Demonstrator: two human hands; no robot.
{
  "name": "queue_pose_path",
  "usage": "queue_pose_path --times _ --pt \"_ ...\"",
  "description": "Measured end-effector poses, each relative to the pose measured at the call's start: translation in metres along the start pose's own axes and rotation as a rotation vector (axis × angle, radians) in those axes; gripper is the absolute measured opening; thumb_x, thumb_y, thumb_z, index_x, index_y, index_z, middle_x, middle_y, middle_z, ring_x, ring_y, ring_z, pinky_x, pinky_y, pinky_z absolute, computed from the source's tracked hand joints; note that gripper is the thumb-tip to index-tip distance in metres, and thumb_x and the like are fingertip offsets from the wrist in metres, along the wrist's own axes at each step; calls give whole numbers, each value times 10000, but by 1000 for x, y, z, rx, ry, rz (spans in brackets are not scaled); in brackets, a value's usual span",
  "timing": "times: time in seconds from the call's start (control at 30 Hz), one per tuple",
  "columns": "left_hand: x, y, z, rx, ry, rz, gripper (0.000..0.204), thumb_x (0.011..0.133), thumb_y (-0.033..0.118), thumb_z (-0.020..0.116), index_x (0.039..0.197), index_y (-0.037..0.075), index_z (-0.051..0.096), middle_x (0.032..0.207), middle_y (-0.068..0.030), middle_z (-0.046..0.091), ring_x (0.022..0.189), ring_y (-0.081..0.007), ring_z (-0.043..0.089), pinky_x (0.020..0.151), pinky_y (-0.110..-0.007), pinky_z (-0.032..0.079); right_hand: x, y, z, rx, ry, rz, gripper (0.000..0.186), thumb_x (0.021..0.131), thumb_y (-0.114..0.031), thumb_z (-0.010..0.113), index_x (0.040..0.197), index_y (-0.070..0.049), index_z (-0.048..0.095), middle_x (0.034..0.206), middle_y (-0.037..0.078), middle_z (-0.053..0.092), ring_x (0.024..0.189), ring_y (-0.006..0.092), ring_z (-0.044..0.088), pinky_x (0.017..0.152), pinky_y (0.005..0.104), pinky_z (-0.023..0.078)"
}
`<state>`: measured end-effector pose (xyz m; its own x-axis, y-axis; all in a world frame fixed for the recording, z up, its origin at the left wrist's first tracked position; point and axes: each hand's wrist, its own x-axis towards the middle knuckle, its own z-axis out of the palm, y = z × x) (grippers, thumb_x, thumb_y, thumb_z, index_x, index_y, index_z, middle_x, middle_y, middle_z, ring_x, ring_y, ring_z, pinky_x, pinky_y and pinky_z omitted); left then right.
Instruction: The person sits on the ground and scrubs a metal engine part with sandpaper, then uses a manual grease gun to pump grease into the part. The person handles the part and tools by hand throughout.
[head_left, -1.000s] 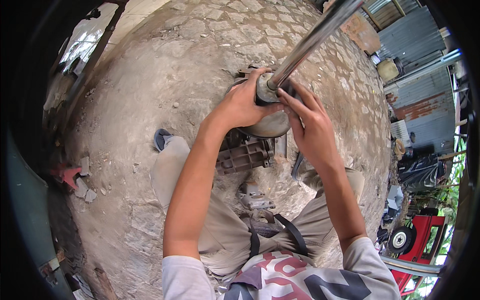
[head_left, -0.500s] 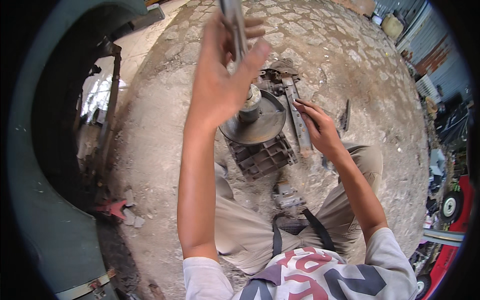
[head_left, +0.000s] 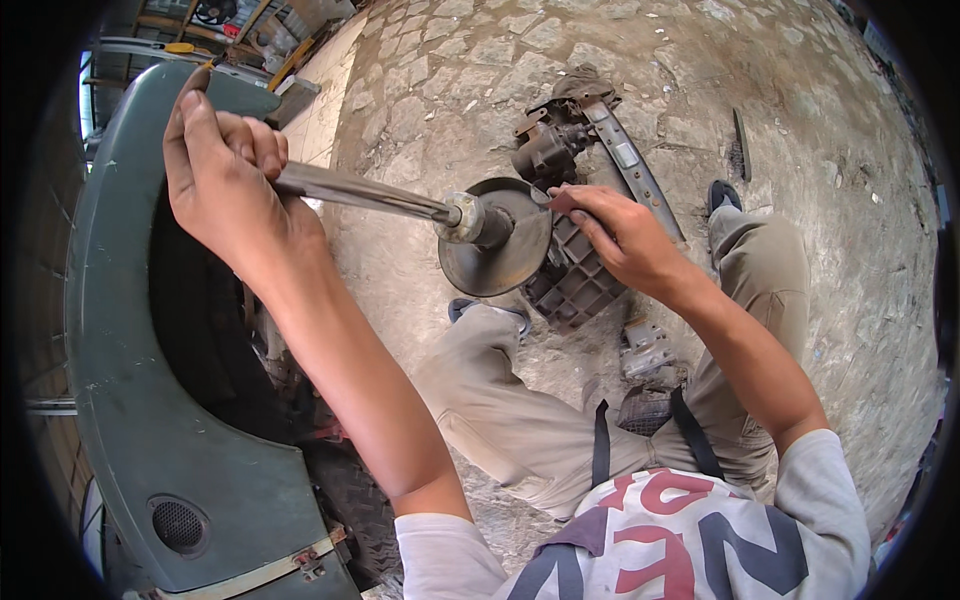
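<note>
My left hand [head_left: 235,180] is curled round the upper end of a bare metal shaft [head_left: 365,193], its index finger stretched out. The shaft leans to the left. At its lower end sits a worn, pale-ended cylindrical collar [head_left: 462,217], above a dark round dished metal plate [head_left: 485,268]. Beside the plate's right rim, my right hand [head_left: 625,235] pinches a small reddish-brown flat piece, perhaps sandpaper [head_left: 563,203]. Under and beside the plate lies a ribbed metal casing [head_left: 578,280].
A dark cylindrical motor-like part [head_left: 550,150] and a long metal bar [head_left: 630,165] lie beyond the casing. A small grey metal part [head_left: 645,348] rests between my legs. The green vehicle fender [head_left: 110,330] stands close on the left. A dark strip [head_left: 740,145] lies far right.
The shaft has tilted over to the left, with my left hand moving left along with it. My right hand has come to the plate's rim. The view has shifted toward the fender.
</note>
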<state>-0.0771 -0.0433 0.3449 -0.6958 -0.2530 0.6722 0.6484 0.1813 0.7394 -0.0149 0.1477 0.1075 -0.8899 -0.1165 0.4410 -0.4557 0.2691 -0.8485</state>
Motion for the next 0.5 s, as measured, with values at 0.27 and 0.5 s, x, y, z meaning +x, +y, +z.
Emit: queue_pose_path --times 0.27,0.5 --pt "-22 1 9 85 112 -59 259 1059 175 492 1161 -35 606 601 27 327 471 -68 286 461 -242 276 -11 1 12 -179 -94 -145 283 945 -122 633 1222 -79 680 1293 136 658 1239 326 590 1042 422 486" --pt "-5 -11 -9 -174 -249 -141 395 1091 319 431 1114 -31 611 540 51 245 432 -55 191 459 -252 222 -12 4 15 -130 -73 -106 290 948 -111 622 1229 -73 682 1351 168 620 1253 350 577 1048 427 481"
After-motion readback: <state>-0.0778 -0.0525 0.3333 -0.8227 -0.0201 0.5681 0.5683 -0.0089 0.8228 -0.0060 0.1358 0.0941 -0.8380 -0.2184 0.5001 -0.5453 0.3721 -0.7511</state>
